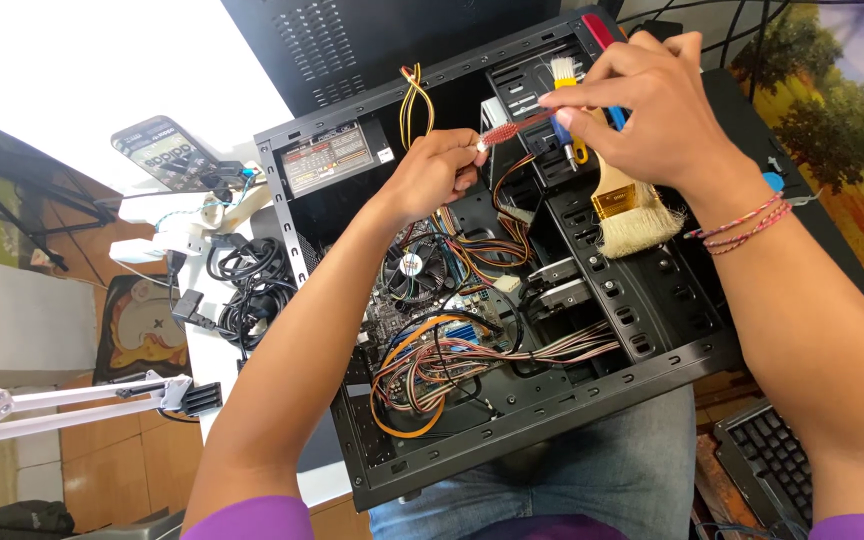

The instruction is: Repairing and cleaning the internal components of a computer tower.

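Red screwdriver (514, 127) level (tip leftward)

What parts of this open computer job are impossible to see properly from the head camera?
- Head view: the red-handled tool tip is covered by the left hand.
- The brush handle is hidden inside the right hand.
- The keyboard is cut by the bottom edge and the right arm.
- The phone screen is too small to read.

Below the right hand (652, 110), the keyboard (767, 465) is cut off by the frame's edge. The flat brush (632, 210) handle (under the palm) is hidden, as are both elbows.
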